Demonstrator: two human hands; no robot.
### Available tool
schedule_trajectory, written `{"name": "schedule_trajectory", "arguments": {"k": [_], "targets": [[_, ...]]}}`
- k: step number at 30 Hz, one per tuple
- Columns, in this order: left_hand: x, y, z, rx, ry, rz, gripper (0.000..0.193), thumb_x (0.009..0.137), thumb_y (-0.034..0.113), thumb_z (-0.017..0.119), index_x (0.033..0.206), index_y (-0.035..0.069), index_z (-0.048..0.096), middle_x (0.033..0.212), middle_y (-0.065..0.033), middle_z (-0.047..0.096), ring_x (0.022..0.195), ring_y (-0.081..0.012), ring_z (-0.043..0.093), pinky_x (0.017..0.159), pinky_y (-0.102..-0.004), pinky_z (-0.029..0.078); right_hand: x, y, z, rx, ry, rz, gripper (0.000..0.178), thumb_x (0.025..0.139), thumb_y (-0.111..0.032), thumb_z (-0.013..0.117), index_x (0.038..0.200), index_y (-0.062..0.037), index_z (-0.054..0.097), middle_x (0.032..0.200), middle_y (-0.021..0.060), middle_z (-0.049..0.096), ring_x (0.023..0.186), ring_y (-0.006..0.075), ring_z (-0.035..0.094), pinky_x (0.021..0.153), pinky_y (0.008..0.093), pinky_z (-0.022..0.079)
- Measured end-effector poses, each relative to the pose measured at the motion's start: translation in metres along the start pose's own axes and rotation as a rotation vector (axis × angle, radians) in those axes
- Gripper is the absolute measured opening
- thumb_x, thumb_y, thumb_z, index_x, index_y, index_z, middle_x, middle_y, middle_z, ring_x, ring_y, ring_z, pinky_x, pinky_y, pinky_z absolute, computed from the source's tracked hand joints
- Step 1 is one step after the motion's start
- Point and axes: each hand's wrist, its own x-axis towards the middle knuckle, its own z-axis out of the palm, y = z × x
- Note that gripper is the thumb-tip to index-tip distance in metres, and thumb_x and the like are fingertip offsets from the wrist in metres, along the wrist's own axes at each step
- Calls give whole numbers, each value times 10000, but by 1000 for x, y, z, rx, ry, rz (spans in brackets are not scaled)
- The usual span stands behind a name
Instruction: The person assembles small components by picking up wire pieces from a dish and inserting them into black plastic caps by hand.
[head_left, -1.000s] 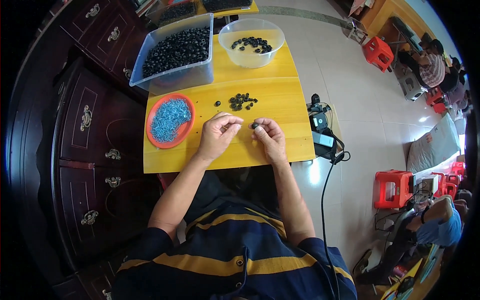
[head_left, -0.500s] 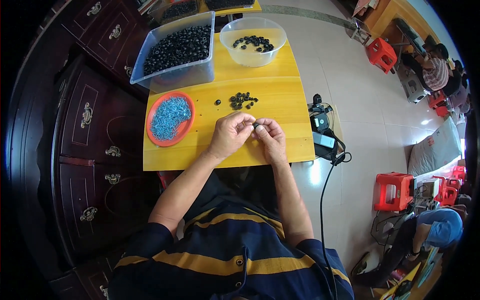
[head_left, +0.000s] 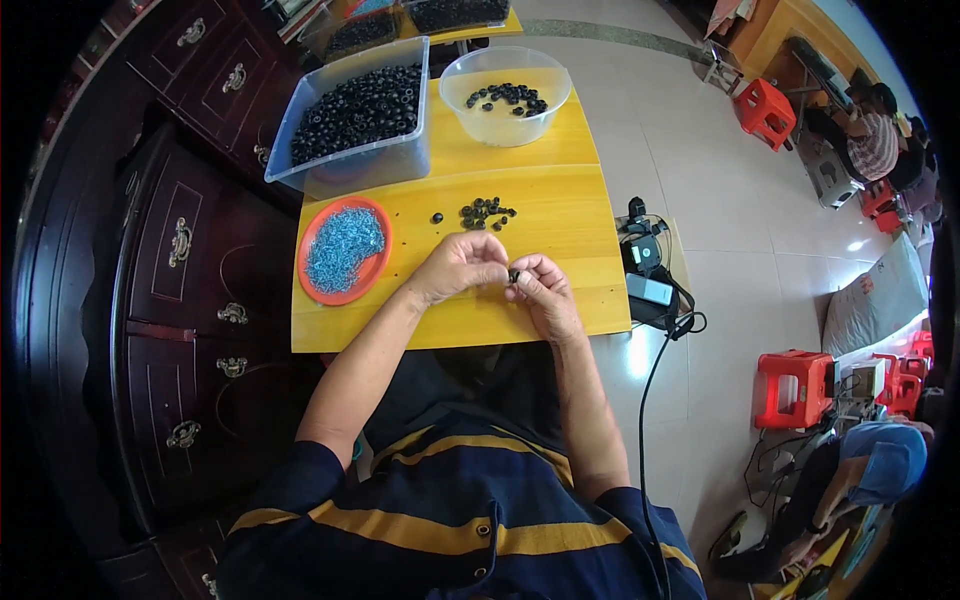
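Note:
Close to the table's front edge, my right hand (head_left: 546, 298) pinches a small round black part (head_left: 514, 276) between thumb and fingers. My left hand (head_left: 462, 266) meets it there, fingers closed at the part's left side; whatever they pinch is too small to make out. Just beyond the hands lies a loose group of small black ring-like parts (head_left: 480, 212), with one single black part (head_left: 437, 218) to its left. On the left, an orange-red plate (head_left: 377, 268) carries a heap of small shiny bluish metal pieces (head_left: 342, 248).
At the back of the yellow table (head_left: 570, 200) stand a translucent bin (head_left: 350, 172) full of black parts and a clear round bowl (head_left: 505, 130) with some more. Dark wooden cabinets (head_left: 165, 250) line the left. Electronics with a black cable (head_left: 648, 400) sit right; people and red stools (head_left: 795, 385) are beyond.
The view has shifted slightly, so the table sits lower in it. Both hands stay together at the black part, with the left fingers now straighter and flatter against it.

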Motion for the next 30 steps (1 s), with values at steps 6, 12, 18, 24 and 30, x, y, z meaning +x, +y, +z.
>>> {"name": "schedule_trajectory", "arguments": {"k": [6, 12, 18, 24, 30], "targets": [[29, -17, -10, 740, 444, 266, 205, 802, 54, 720, 1005, 37, 699, 758, -21, 648, 661, -116, 609, 628, -267, 502, 4, -3, -1, 216, 140, -37, 227, 955, -115, 604, 1163, -27, 591, 973, 79, 654, 805, 137, 621, 782, 267, 521], [39, -13, -6, 1099, 489, 278, 211, 803, 147, 684, 1003, 87, 713, 863, -113, 665, 765, -296, 654, 687, -395, 531, 4, -3, -3, 215, 111, -22, 212, 972, -107, 584, 1172, -40, 607, 988, 71, 656, 859, 140, 606, 809, 282, 502], [45, -17, -8, 1180, 471, 255, 156, 824, 207, 657, 931, 118, 725, 869, -105, 648, 806, -320, 653, 689, -444, 526, 4, -1, -5, 225, 138, -2, 197, 976, -105, 576, 1160, -44, 611, 989, 71, 655, 844, 141, 607, 802, 278, 502], [43, -19, -10, 1200, 469, 302, 102, 823, 191, 643, 834, 95, 674, 820, -108, 630, 758, -329, 642, 664, -453, 519, 5, -1, -3, 210, 117, -5, 184, 979, -107, 570, 1149, -51, 614, 988, 67, 655, 839, 138, 606, 794, 271, 501], [16, -12, 1, 917, 471, 351, 72, 793, 63, 652, 821, 47, 587, 735, -96, 636, 647, -250, 653, 596, -367, 522, 5, -1, -3, 201, 132, 8, 184, 973, -112, 584, 1144, -51, 614, 989, 68, 658, 838, 140, 609, 795, 275, 502]]}}
